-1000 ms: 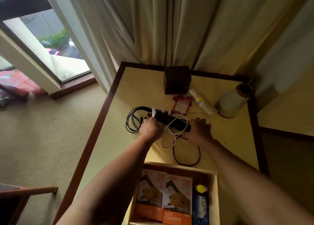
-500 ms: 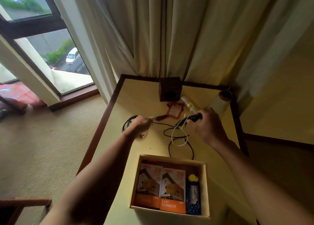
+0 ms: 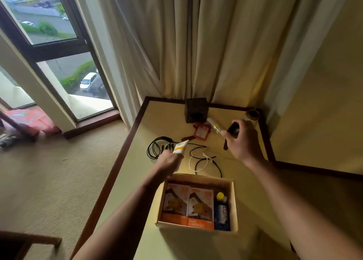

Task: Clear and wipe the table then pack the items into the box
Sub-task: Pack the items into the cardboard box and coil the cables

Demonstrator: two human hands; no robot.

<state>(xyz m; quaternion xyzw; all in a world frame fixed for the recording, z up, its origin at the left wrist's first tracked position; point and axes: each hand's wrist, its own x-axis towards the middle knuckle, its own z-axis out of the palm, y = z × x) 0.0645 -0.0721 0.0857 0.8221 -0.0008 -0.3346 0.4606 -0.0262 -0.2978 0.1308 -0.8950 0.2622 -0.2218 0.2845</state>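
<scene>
At the near edge of the tabletop [image 3: 135, 181], finds the open box [image 3: 198, 179], already loaded with two orange charger packs [image 3: 187, 206] and a blue bottle [image 3: 221, 213] along its right wall. Just past the box's far left corner, grips a white-and-orange tube [image 3: 179, 147] in the left hand [image 3: 170, 159], fingers curled round its lower end. Between the hands, shows a white cable [image 3: 193, 162] and a black cord [image 3: 211, 162] tangled on the tabletop, with a coiled black cable [image 3: 154, 149] toward the left edge. Further out, near the right edge, holds a dark elongated object [image 3: 233, 128], likely a power strip, in the right hand [image 3: 238, 144], fingers wrapped round it, raised off the surface. Toward the far edge, takes in a red tag [image 3: 200, 131], a clear bottle [image 3: 214, 125], a dark cube [image 3: 196, 110] and, at the far right corner, a roll [image 3: 253, 114]. Reads as clearing and packing, with wiping not yet begun. Calls next for carrying both held things back to the box and fitting them into the room left, minding any cord hanging from the strip.
</scene>
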